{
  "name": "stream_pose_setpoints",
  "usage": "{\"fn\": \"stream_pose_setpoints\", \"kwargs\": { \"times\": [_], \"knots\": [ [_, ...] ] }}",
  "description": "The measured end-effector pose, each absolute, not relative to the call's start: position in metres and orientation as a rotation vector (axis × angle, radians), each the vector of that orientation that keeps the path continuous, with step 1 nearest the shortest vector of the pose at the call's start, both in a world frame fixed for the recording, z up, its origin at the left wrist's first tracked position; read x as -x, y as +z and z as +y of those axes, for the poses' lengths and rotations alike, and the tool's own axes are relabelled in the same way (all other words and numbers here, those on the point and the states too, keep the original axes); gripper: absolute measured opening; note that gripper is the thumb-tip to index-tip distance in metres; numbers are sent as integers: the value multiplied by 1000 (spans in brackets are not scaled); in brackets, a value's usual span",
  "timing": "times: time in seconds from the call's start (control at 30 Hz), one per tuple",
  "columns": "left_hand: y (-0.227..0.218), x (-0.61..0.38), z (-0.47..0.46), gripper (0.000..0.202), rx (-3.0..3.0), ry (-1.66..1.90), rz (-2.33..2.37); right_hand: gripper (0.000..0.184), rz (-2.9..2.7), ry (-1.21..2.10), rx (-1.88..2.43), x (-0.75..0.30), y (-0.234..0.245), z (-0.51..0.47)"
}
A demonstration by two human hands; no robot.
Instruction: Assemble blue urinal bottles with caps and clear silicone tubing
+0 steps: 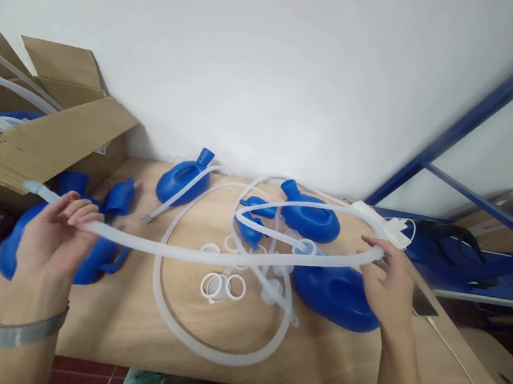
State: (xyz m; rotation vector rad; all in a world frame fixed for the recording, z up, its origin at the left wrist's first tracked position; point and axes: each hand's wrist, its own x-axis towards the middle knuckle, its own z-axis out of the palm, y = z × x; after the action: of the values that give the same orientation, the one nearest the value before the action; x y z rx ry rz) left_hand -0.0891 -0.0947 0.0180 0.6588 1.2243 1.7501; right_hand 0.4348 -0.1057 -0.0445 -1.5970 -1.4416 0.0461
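Observation:
A long translucent white plastic tube (211, 255) is stretched between my two hands above the table. My left hand (58, 230) is closed round it near one end, where a pale bluish fitting (39, 190) sticks out past the fingers. At the bend on the other side, my right hand (386, 279) holds the tube loosely, its fingers partly hidden. From there the tube doubles back to a clear cap-like piece (304, 246). Another loop of tube (217, 357) lies on the wood below. A large blue plastic bottle (337, 298) lies beside my right hand; blue bottle parts (93, 265) are behind my left.
White rings (235, 286) and small blue pieces (251, 232) lie mid-table. Two blue spouted bottles (183, 180) (312, 217) stand near the wall. An open cardboard box (52, 136) with tubes is at left. A power strip (396, 234), a phone (425, 303) and a blue frame (473, 106) are right.

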Motion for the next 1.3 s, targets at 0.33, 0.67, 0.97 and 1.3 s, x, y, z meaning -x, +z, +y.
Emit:
{"fn": "stream_pose_setpoints", "kwargs": {
  "times": [0.33,0.67,0.97,1.3],
  "knots": [
    [21,108,-115,45,-496,1747,1495,44,-1698,-131,1537,-409,-31,-103],
    [-25,85,-107,33,-961,1160,1511,25,-2860,298,1653,-212,-20,-69],
    [-16,55,-72,54,-1568,1009,1435,53,-2448,91,2019,-228,-56,2],
    [30,17,-23,53,-2151,895,1422,48,-2204,606,1806,-231,-40,17]
  ]
}}
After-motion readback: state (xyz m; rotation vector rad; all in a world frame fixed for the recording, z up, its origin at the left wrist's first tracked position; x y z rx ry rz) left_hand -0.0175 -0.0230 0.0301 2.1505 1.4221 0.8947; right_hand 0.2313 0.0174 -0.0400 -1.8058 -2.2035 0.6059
